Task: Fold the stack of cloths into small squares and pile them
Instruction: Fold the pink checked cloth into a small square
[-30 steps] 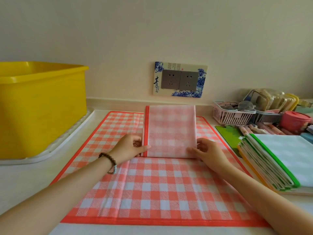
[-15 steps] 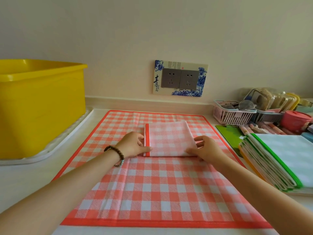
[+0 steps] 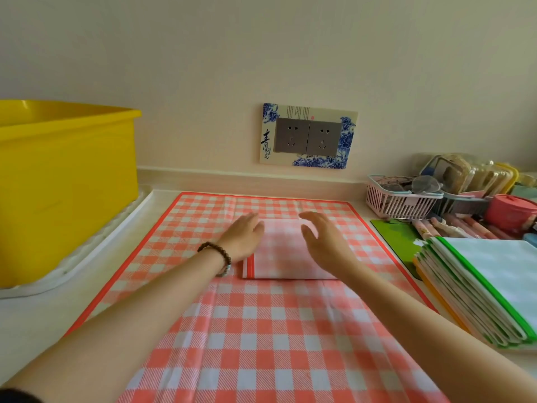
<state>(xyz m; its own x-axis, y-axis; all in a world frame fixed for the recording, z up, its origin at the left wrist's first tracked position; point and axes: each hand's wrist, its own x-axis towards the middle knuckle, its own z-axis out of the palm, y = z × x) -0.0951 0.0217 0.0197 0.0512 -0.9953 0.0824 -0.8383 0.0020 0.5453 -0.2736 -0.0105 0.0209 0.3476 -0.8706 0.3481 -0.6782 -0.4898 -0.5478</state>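
A folded red-and-white checked cloth (image 3: 286, 254) lies as a small square on a larger checked cloth (image 3: 261, 330) spread over the counter. My left hand (image 3: 242, 237) lies flat on the square's left edge with its fingers straight. My right hand (image 3: 322, 238) is over the square's right side, fingers straight and slightly raised; whether it touches the cloth is unclear. A stack of cloths with green and orange edges (image 3: 488, 286) sits at the right.
A big yellow tub (image 3: 64, 181) stands on a white tray (image 3: 72, 257) at the left. At the back right are a pink basket (image 3: 398, 199), a red lidded pot (image 3: 511, 212), packets and a green mat (image 3: 398, 237). A wall socket (image 3: 308, 136) is straight ahead.
The upright flap of the cloth came down toward me into a small square. Both hands let go of its near corners and now lie flat further back over it.
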